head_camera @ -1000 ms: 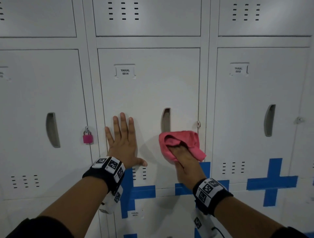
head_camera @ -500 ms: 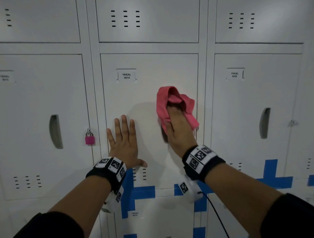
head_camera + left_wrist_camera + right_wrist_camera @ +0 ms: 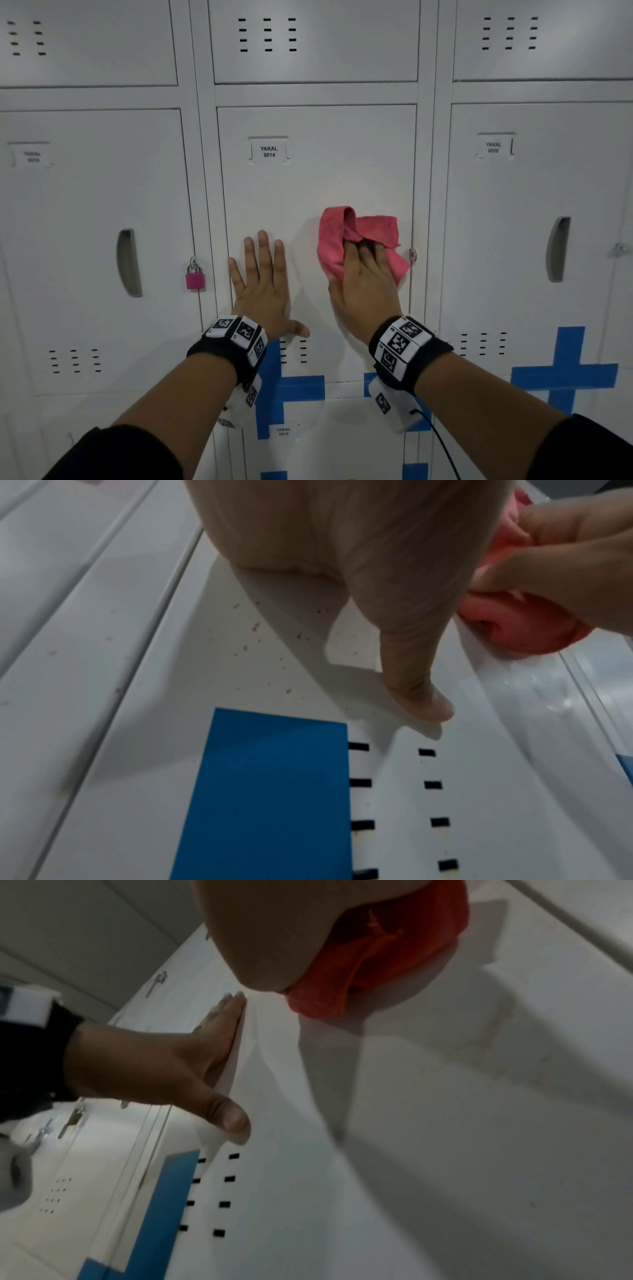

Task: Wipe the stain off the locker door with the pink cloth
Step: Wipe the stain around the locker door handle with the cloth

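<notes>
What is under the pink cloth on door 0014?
Only the door shows around the cloth, which the right hand holds against it. Whatever is on the door beneath the cloth is hidden.

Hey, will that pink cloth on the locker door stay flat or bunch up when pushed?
Probably floppy: the pink cloth lies crumpled in folds under the right hand. It will likely bunch while sliding over the smooth locker door.

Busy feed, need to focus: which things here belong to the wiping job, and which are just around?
Job: pink cloth, gripped by the right hand; locker door 0014; reddish specks on it; left hand flat on the door.
Just around: pink padlock; blue tape; neighbouring lockers.
</notes>
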